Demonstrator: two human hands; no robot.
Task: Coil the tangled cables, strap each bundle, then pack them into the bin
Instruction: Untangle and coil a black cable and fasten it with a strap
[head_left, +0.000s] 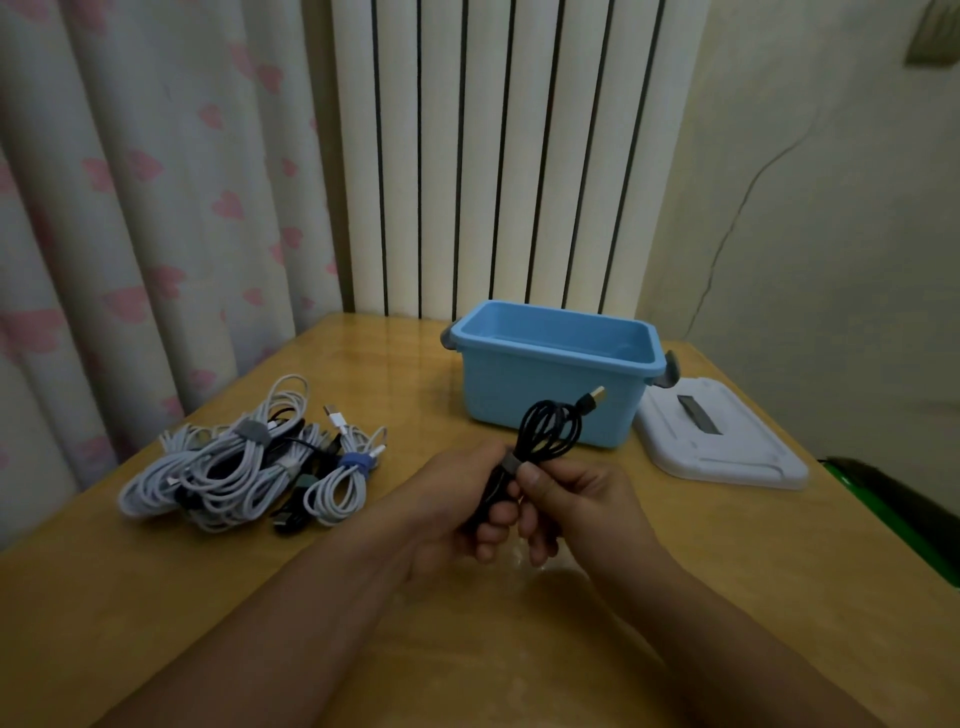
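A coiled black cable (550, 434) with a gold USB plug at its far end is held above the table, a grey strap (511, 462) round its middle. My left hand (462, 509) grips the lower part of the coil. My right hand (566, 493) pinches the bundle at the strap with thumb and fingers. Just beyond the coil, the open blue bin (550, 387) looks empty inside. At the left lies a pile of white and black cables (249, 462), some of them bound with grey or blue straps.
The bin's white lid (722, 441) lies flat to the right of the bin. The wooden table (519, 649) ends at a radiator and a curtain at the back. A green and black object (904, 519) stands off the table's right edge.
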